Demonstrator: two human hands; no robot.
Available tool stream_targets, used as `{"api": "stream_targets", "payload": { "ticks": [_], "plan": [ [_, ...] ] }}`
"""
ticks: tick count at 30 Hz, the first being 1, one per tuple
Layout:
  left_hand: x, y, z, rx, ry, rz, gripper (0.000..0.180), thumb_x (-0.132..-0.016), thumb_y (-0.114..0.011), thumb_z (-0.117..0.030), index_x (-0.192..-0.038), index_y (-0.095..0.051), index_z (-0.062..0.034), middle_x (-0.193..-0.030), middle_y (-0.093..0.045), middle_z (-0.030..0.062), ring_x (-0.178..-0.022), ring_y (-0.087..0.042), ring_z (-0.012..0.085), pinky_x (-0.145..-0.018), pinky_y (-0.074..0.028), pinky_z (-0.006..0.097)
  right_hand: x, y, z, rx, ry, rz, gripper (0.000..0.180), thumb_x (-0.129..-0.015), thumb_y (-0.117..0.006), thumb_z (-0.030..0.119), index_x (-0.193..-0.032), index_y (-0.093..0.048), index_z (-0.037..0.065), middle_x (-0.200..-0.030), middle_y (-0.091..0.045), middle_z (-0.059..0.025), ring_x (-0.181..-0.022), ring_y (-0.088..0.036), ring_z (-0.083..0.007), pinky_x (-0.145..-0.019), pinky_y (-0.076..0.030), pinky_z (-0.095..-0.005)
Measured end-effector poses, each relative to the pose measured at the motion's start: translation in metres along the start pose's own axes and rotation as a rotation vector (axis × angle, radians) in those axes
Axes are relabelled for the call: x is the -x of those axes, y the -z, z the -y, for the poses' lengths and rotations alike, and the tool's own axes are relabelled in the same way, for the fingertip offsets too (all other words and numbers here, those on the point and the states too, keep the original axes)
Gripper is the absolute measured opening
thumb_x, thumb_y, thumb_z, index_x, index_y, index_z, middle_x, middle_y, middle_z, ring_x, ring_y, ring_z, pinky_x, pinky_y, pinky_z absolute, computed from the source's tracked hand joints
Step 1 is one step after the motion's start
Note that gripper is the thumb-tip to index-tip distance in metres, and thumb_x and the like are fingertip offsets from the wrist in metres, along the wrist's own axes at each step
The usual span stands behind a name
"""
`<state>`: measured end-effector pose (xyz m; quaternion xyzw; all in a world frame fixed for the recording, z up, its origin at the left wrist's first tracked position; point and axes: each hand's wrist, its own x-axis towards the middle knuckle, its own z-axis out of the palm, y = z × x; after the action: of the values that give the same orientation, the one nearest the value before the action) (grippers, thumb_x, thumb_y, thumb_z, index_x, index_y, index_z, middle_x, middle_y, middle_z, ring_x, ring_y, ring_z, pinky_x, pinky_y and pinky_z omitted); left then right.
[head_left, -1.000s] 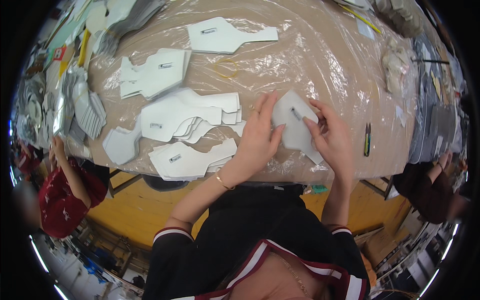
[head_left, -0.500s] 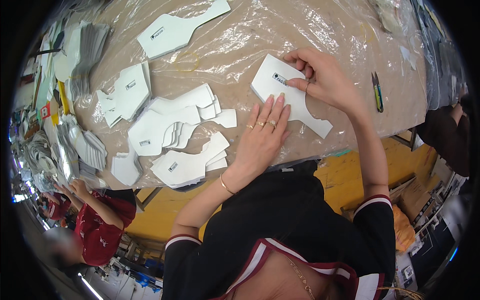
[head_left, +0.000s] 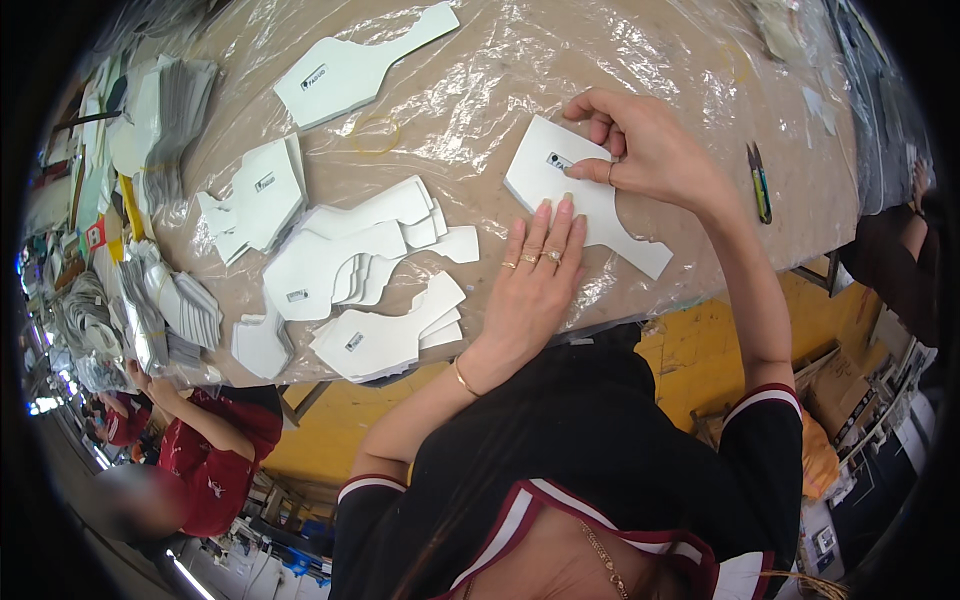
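Close to the table's front edge lies a small stack of white cut pieces (head_left: pixel 538 172), wide at one end with a narrow curved tail and a small dark printed mark. My left hand (head_left: pixel 535 265) lies flat on its lower edge, fingers stretched out. Curled at the stack's upper right edge, my right hand (head_left: pixel 645 150) has its thumb on the top piece beside the mark and its bent fingers by the edge. The undersides of those fingers are hidden. To the left, several similar white pieces (head_left: pixel 340 245) overlap in loose piles.
Another white stack (head_left: pixel 335 80) lies at the far side. Thread snips (head_left: pixel 759 183) rest on the right of the plastic-covered table (head_left: pixel 480 90). Bundled grey and white pieces (head_left: pixel 170 120) crowd the left edge. A co-worker in a red top (head_left: pixel 215 440) is at the lower left.
The view has shifted slightly. My right thumb has moved a little down and left on the stack. My left hand stays flat, its fingertips slightly lower on the piece.
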<state>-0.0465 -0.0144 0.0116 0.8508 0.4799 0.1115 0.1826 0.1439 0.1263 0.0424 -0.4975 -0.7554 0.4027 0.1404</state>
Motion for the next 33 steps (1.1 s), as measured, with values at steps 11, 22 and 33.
{"api": "stream_targets", "payload": {
  "ticks": [11, 22, 33],
  "plan": [
    [0.001, -0.001, 0.000, 0.017, 0.008, -0.002, 0.058, -0.090, -0.066, -0.021, -0.142, -0.049, -0.0017, -0.155, -0.039, 0.0172, -0.144, -0.036, 0.0339, -0.116, -0.031, 0.049, -0.005, 0.001, 0.000, -0.040, -0.068, 0.018, 0.043, -0.070, -0.083, 0.014, -0.108, -0.066, 0.002, -0.073, -0.058, -0.0045, -0.066, -0.057, -0.0180, -0.062, -0.047, -0.0324],
    [0.000, 0.001, 0.000, 0.023, 0.007, 0.001, 0.055, -0.091, -0.065, -0.020, -0.140, -0.051, -0.0011, -0.154, -0.039, 0.0171, -0.143, -0.037, 0.0342, -0.117, -0.030, 0.049, -0.011, 0.003, 0.000, -0.073, -0.127, 0.036, 0.046, -0.070, -0.087, 0.016, -0.108, -0.065, 0.003, -0.072, -0.054, 0.0007, -0.061, -0.051, -0.0079, -0.056, -0.044, -0.0242],
    [0.001, 0.001, -0.001, -0.003, 0.002, 0.012, 0.056, -0.092, -0.064, -0.021, -0.142, -0.049, -0.0013, -0.155, -0.038, 0.0168, -0.144, -0.036, 0.0337, -0.117, -0.030, 0.049, -0.015, 0.002, 0.006, -0.022, -0.170, 0.024, 0.045, -0.067, -0.087, 0.016, -0.104, -0.064, 0.004, -0.072, -0.055, 0.0000, -0.063, -0.054, -0.0096, -0.058, -0.046, -0.0251]
  ]
}}
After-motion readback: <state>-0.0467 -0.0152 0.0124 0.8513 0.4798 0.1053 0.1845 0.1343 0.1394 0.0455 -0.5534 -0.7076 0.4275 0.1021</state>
